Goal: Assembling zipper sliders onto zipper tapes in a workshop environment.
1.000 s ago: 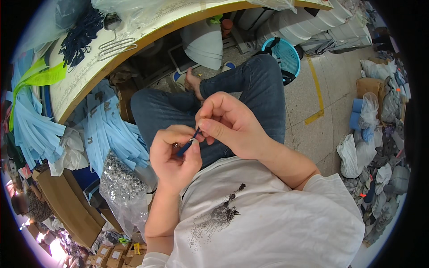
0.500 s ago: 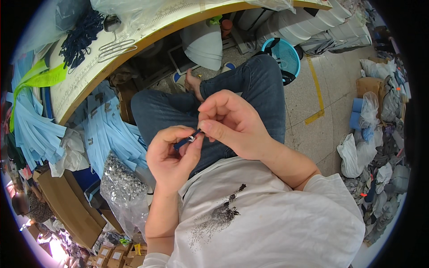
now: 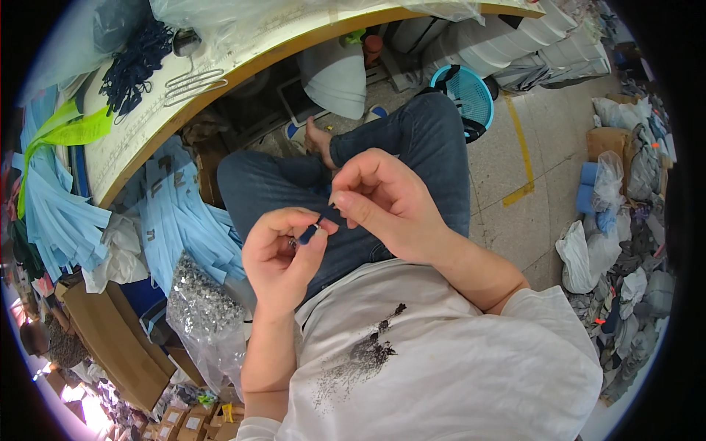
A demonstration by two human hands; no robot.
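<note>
Over my lap, my left hand (image 3: pixel 283 253) is closed in a pinch on a short dark blue strip (image 3: pixel 309 234). A small shiny piece, metal by its look, shows beside the strip at the fingers. Just right of it and a little higher, my right hand (image 3: pixel 386 202) is closed, thumb against forefinger. Whatever lies between those fingertips is too small to make out. A narrow gap separates the two hands.
A curved-looking white table (image 3: pixel 257 44) holds dark blue cords (image 3: pixel 136 62) and a bent wire rack (image 3: pixel 195 87). Light blue straps (image 3: pixel 184 213) hang at left above a clear bag of shiny small parts (image 3: pixel 206 305). A turquoise basket (image 3: pixel 471 95) stands beyond my knee.
My fingertips, close together at the strip before, have drawn apart. The strip stays in my left hand and sits more upright, while my right hand has come away from it.
</note>
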